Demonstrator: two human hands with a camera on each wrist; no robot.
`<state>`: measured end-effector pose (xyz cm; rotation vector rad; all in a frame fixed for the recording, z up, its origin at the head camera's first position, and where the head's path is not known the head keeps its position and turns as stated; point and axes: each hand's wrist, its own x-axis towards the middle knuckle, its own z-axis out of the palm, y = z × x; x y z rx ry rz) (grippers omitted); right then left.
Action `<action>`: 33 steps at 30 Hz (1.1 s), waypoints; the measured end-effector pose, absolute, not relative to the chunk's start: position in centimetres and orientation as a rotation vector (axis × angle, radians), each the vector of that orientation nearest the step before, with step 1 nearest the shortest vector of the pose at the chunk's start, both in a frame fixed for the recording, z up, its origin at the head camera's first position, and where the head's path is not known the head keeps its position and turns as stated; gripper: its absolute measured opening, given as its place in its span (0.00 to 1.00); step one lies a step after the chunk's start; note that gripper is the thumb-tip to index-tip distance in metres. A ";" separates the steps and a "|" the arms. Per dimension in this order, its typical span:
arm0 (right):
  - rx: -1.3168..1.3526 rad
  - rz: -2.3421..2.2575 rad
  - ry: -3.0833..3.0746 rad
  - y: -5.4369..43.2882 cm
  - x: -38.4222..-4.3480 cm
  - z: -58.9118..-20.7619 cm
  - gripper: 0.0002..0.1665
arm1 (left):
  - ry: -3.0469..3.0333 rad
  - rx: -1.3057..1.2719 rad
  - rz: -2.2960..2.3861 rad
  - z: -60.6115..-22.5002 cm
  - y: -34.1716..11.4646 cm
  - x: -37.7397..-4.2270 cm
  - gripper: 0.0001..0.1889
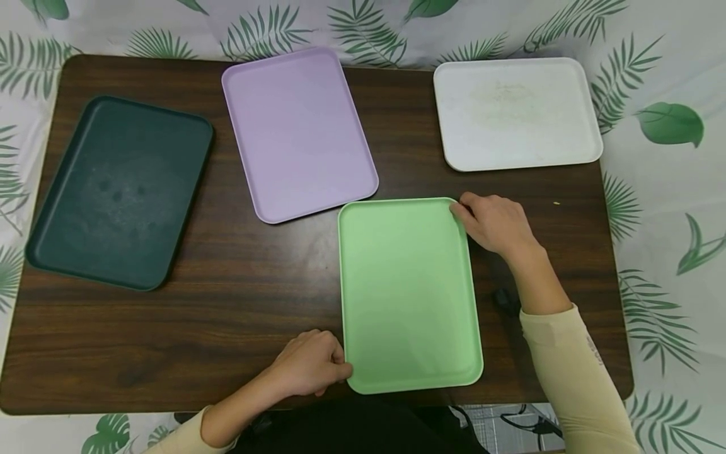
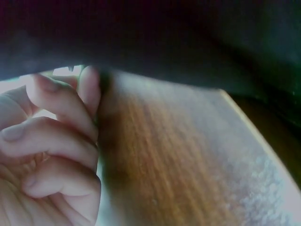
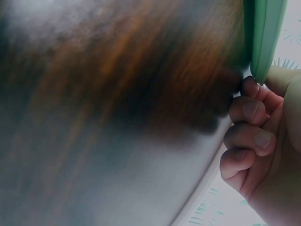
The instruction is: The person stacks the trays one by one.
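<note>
A light green tray lies at the front of the table, right of the middle. My right hand pinches its far right corner; in the right wrist view, thumb and index finger of the right hand meet at the green tray's edge, the other fingers curled. At the near left corner my left hand pinches the rim between thumb and finger. The left wrist view shows the curled fingers of the left hand, with a dark shape covering the top of the picture.
A purple tray lies behind, its near right corner close against the green tray. A dark green tray is at the left and a white tray at the back right. They lie on a dark wooden table.
</note>
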<state>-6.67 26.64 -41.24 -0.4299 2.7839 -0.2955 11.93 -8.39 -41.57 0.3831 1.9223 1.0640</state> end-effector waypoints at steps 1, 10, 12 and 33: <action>-0.426 -0.300 2.781 26.6 -6.7 -41.2 0.24 | 1.925 0.385 1.063 -41.6 -8.4 11.9 0.25; -0.402 -0.318 2.773 26.8 -6.6 -41.0 0.28 | 1.949 0.417 1.070 -41.4 -8.6 11.9 0.24; -0.395 -0.314 2.768 26.8 -6.5 -40.9 0.29 | 1.961 0.417 1.070 -41.3 -8.7 11.8 0.24; -0.388 -0.387 2.881 25.5 -7.6 -39.0 0.32 | 2.435 0.052 0.918 -38.8 -15.4 6.6 0.26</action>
